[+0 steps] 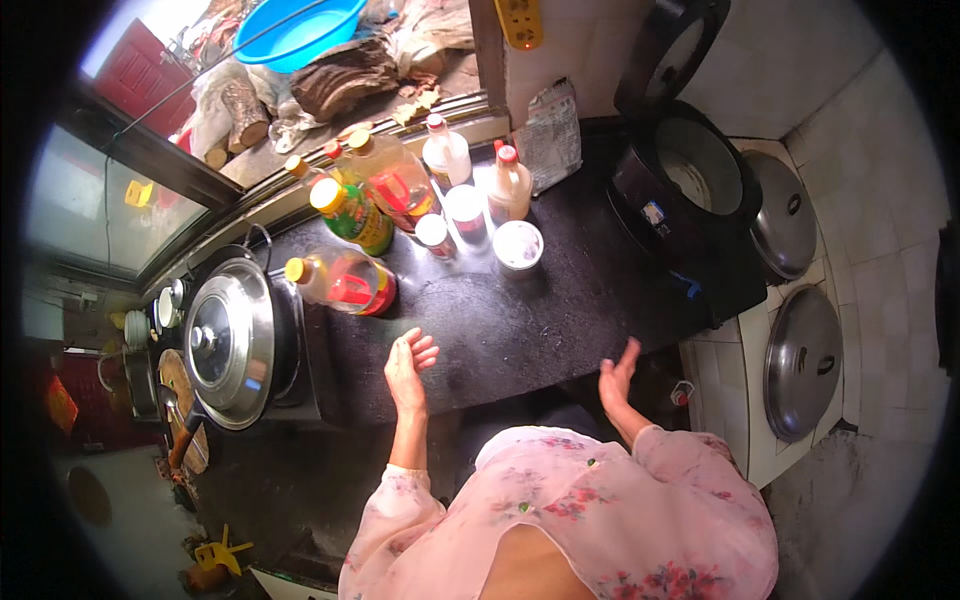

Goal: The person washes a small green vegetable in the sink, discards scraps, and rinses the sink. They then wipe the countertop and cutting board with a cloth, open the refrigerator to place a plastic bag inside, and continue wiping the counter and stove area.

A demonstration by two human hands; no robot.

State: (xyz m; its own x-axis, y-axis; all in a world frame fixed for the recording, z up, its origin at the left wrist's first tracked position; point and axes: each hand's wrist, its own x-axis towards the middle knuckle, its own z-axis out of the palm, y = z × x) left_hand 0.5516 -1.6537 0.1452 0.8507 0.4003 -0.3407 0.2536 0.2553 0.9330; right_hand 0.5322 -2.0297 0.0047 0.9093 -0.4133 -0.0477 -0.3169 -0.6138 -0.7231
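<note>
My left hand (409,361) hovers over the left front of the black countertop (480,330), empty, fingers apart. Nearest to it stands a clear bottle with a yellow cap and red label (345,281). At the counter's front edge, further right, my right hand (617,375) is also empty, with thumb and fingers spread. Beyond the hands is a group of condiment containers: a round tub with a pale lid (517,246), two white-topped jars (466,214), a green bottle with a yellow cap (352,214), a large oil bottle (397,180) and red-capped bottles (511,184).
A lidded wok (229,345) sits on the left, its handle jutting frontward. On the right an electric rice cooker (682,176) has its lid raised. Metal pot lids (804,364) cover the tiled stove beside it. Folded newspaper (551,139) leans at the wall near the open window.
</note>
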